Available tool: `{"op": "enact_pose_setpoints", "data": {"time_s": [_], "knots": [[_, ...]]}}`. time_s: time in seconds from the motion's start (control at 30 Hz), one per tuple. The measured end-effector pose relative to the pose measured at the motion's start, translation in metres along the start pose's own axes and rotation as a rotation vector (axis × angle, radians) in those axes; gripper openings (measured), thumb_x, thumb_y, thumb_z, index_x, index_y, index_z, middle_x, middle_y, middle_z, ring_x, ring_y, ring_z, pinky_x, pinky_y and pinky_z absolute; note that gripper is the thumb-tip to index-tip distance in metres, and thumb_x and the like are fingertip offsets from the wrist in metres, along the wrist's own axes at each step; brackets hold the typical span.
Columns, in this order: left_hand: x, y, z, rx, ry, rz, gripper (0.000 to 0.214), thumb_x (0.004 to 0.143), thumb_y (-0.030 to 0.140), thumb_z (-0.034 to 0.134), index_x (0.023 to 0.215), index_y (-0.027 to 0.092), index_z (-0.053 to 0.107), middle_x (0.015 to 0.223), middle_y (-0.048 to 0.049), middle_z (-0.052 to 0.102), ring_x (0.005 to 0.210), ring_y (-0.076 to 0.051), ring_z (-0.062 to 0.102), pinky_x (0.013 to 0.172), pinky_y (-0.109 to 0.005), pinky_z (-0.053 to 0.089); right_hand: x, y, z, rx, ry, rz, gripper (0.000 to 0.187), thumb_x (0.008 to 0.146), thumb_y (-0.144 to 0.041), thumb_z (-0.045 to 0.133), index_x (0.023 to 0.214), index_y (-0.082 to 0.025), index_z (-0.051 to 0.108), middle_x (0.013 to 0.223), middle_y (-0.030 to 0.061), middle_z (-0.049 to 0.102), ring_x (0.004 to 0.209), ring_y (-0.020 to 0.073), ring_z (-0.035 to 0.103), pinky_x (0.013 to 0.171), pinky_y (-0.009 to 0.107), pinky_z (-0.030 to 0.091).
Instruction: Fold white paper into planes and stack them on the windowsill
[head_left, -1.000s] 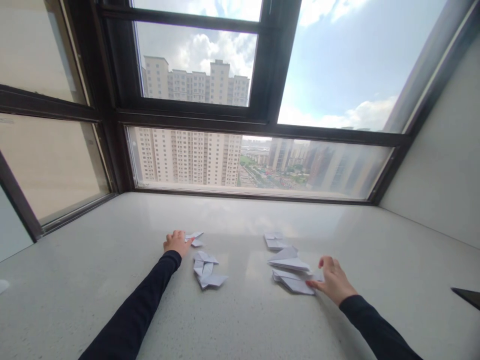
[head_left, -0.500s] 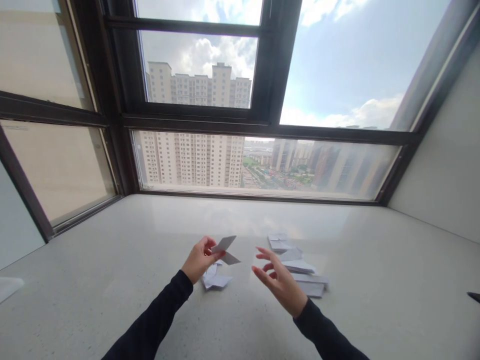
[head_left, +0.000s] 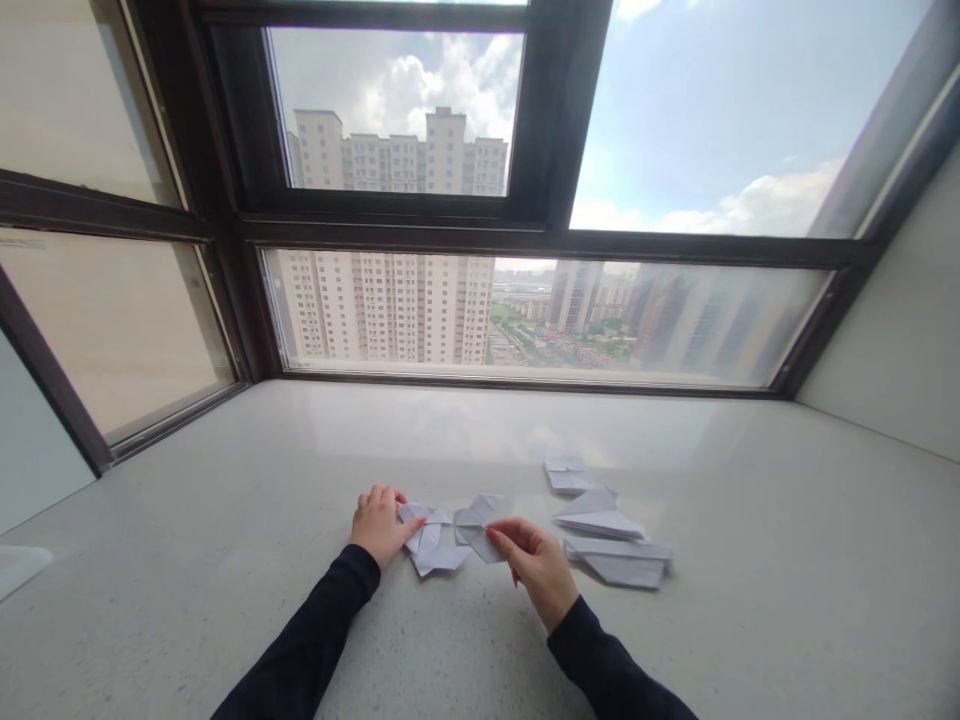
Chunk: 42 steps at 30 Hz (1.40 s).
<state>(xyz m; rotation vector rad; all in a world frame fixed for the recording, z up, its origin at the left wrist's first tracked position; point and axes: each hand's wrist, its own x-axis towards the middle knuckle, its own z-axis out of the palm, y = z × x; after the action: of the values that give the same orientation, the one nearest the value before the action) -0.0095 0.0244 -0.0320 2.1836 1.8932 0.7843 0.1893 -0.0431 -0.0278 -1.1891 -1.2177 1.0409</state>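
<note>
My right hand pinches the near right corner of a small folded white paper piece between thumb and fingertips. The piece has pointed flaps. Just left of it lies a joined-looking folded paper shape on the pale counter. My left hand is closed on this shape's left edge, thumb on top and fingers curled behind. A narrow gap parts the two papers. Part of the left shape is hidden under the thumb.
Several more folded papers lie right of my hands: a small square one, a pointed one and a long flat one. A white object sits at the counter's left edge. Dark-framed windows stand behind the counter.
The folded piece has passed from my left hand to my right and been lowered toward the counter. My left hand has come down onto the left paper shape. The view has shifted slightly.
</note>
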Motion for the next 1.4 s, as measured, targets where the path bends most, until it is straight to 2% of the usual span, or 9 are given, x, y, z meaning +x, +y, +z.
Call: {"op": "enact_pose_setpoints", "data": {"time_s": [0.13, 0.3, 0.43, 0.57, 0.7, 0.8, 0.97, 1.2, 1.4], "knots": [[0.000, -0.001, 0.003, -0.038, -0.035, 0.015, 0.017, 0.064, 0.033, 0.053, 0.071, 0.017, 0.054, 0.079, -0.0039, 0.056, 0.073, -0.017, 0.052, 0.073, -0.031, 0.036, -0.002, -0.002, -0.001, 0.062, 0.022, 0.008, 0.040, 0.057, -0.044, 0.061, 0.083, -0.015, 0.052, 0.054, -0.0030, 0.054, 0.034, 0.0044, 0.039, 0.028, 0.016, 0.026], [-0.003, 0.002, 0.001, -0.140, -0.061, 0.005, 0.041, 0.059, 0.044, 0.054, 0.087, 0.015, 0.053, 0.077, -0.0040, 0.057, 0.073, -0.018, 0.053, 0.070, -0.031, 0.037, -0.004, -0.002, 0.001, 0.077, 0.004, -0.003, 0.041, 0.058, -0.042, 0.060, 0.087, -0.016, 0.047, 0.057, -0.0030, 0.054, 0.036, 0.0051, 0.043, 0.028, 0.016, 0.028], [-0.004, 0.002, 0.000, -0.210, -0.148, -0.022, 0.031, 0.050, 0.038, 0.062, 0.071, 0.015, 0.057, 0.063, -0.0016, 0.056, 0.066, -0.018, 0.053, 0.065, -0.029, 0.038, -0.004, 0.000, 0.002, 0.068, -0.013, -0.007, 0.039, 0.060, -0.040, 0.059, 0.087, -0.015, 0.046, 0.057, -0.0030, 0.054, 0.036, 0.0046, 0.042, 0.029, 0.015, 0.028], [-0.002, 0.004, -0.010, -0.282, -0.096, -0.049, 0.030, 0.061, 0.043, 0.051, 0.069, 0.014, 0.056, 0.065, -0.0026, 0.059, 0.064, -0.017, 0.053, 0.060, -0.027, 0.039, -0.006, -0.004, 0.003, 0.075, 0.005, -0.048, 0.036, 0.062, -0.039, 0.058, 0.086, -0.015, 0.046, 0.056, -0.0038, 0.052, 0.037, 0.0041, 0.041, 0.031, 0.015, 0.031], [-0.005, 0.018, -0.020, -0.646, -0.034, -0.062, 0.038, 0.070, 0.048, 0.039, 0.082, 0.014, 0.052, 0.069, -0.0036, 0.061, 0.060, -0.015, 0.054, 0.054, -0.026, 0.042, -0.010, -0.012, 0.006, 0.075, 0.023, -0.121, 0.033, 0.063, -0.038, 0.058, 0.085, -0.016, 0.047, 0.054, -0.0040, 0.051, 0.041, 0.0046, 0.041, 0.033, 0.015, 0.033], [-0.011, 0.033, -0.021, -0.987, -0.095, -0.066, 0.039, 0.067, 0.047, 0.046, 0.090, 0.014, 0.047, 0.072, -0.0045, 0.063, 0.059, -0.015, 0.057, 0.049, -0.025, 0.044, -0.012, -0.014, 0.008, 0.077, 0.014, -0.150, 0.031, 0.064, -0.037, 0.057, 0.086, -0.016, 0.047, 0.052, -0.0044, 0.051, 0.041, 0.0050, 0.041, 0.033, 0.015, 0.033], [-0.017, 0.042, -0.016, -1.248, -0.064, -0.164, 0.039, 0.063, 0.035, 0.057, 0.093, 0.016, 0.041, 0.091, -0.0085, 0.061, 0.077, -0.019, 0.059, 0.060, -0.029, 0.048, -0.012, -0.011, 0.009, 0.075, 0.017, -0.128, 0.030, 0.065, -0.037, 0.056, 0.086, -0.017, 0.046, 0.053, -0.0044, 0.051, 0.038, 0.0051, 0.042, 0.032, 0.015, 0.033], [-0.038, 0.060, -0.008, -1.517, -0.448, -0.171, 0.049, 0.061, 0.019, 0.060, 0.105, 0.018, 0.036, 0.092, -0.0073, 0.060, 0.076, -0.015, 0.058, 0.074, -0.032, 0.044, -0.011, -0.011, 0.006, 0.048, 0.044, -0.133, 0.028, 0.067, -0.036, 0.055, 0.084, -0.017, 0.047, 0.052, -0.0045, 0.051, 0.038, 0.0053, 0.043, 0.032, 0.015, 0.033], [-0.046, 0.069, -0.007, -1.556, -0.478, -0.192, 0.051, 0.057, 0.021, 0.063, 0.102, 0.019, 0.039, 0.083, -0.0034, 0.060, 0.077, -0.016, 0.057, 0.079, -0.035, 0.041, -0.010, -0.011, 0.006, -0.004, 0.076, -0.146, 0.025, 0.066, -0.035, 0.056, 0.079, -0.015, 0.049, 0.048, -0.0056, 0.046, 0.040, 0.0056, 0.040, 0.035, 0.016, 0.033]]}}
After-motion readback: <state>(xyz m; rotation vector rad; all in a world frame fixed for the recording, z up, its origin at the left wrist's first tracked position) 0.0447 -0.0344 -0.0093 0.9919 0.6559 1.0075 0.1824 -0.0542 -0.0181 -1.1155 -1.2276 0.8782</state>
